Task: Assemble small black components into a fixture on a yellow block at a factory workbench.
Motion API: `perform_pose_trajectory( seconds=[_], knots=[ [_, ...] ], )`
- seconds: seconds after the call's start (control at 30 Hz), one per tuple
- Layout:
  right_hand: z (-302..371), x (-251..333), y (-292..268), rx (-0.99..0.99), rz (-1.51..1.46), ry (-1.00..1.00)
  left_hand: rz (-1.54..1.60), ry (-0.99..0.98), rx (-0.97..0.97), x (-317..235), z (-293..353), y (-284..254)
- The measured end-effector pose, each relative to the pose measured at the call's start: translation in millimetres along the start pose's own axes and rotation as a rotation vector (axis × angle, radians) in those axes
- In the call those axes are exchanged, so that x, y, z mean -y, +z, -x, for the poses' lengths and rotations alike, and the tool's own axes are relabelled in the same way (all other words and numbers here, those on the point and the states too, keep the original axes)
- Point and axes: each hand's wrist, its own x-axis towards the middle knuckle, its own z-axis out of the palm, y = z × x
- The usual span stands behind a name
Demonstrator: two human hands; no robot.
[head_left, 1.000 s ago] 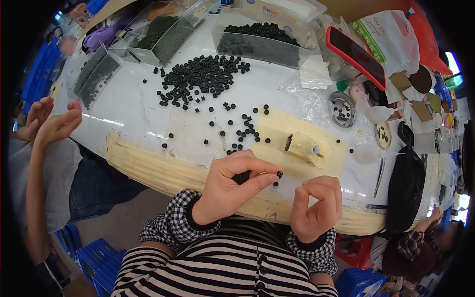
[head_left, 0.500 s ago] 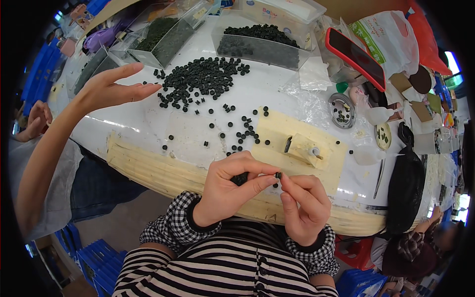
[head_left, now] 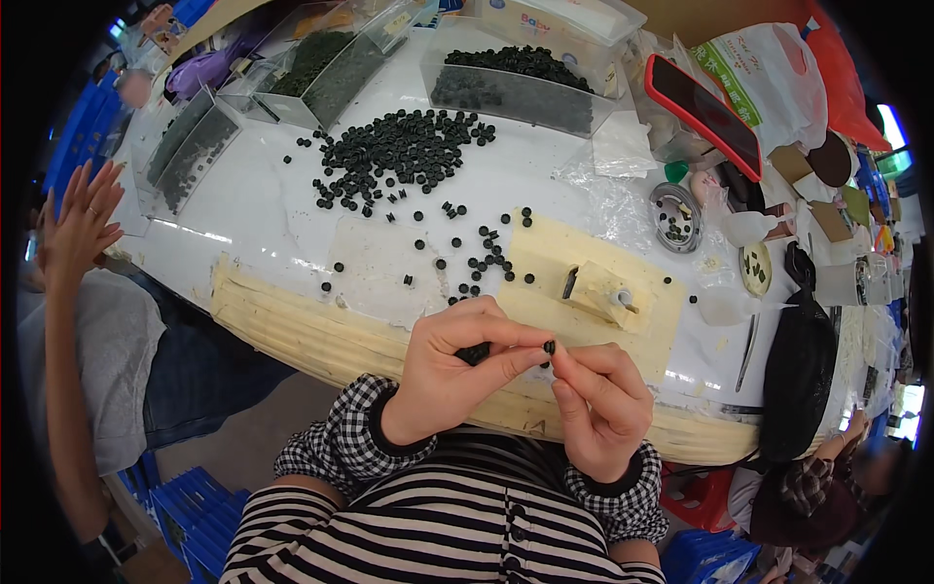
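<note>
In front of my body, my left hand [head_left: 455, 362] pinches a small black grooved round piece [head_left: 549, 346] between thumb and forefinger. More black pieces [head_left: 474, 353] sit in the curl of its other fingers. My right hand [head_left: 605, 399] is closed as well, its thumb and forefinger tips on the right side of the same piece. Beyond my hands, several loose pieces [head_left: 488, 261] are scattered over the white table, and a large heap of them [head_left: 394, 154] lies farther back. A taped block with a short peg [head_left: 603, 296] stands on a yellow mat [head_left: 657, 336], just past my right hand.
Clear bins [head_left: 511, 92] of black parts line the back. A red-cased phone [head_left: 702, 117] leans at the back right, near a round dish [head_left: 673, 218] and tweezers [head_left: 747, 352]. A black bag [head_left: 798, 365] hangs at the right edge. Another person's hands [head_left: 83, 219] are at the left.
The other person's hand has drawn back from beside the heap to the far left, joining their other hand. My own hands have hardly moved and still grip the piece.
</note>
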Motion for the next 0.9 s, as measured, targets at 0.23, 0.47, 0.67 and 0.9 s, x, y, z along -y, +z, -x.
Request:
perform_pose_trajectory(
  seconds=[0.23, 0.47, 0.67, 0.9],
  knots=[
    [0.1, 0.2, -1.0, 0.007, 0.010, -0.003, -0.025, -0.022, -0.001, -2.1, 0.1, -0.2],
    [0.5, -1.3, -1.2, 0.004, 0.005, -0.010, -0.021, -0.042, 0.005, -4.5, -0.5, -0.1],
    [0.8, -0.5, -1.1, -0.009, 0.004, -0.003, -0.021, -0.032, 0.009, -4.2, -0.5, -0.2],
    [2.3, -2.6, 0.5, -0.034, -0.015, 0.000, -0.020, -0.053, 0.003, -6.9, -1.0, 0.0]
  ],
)
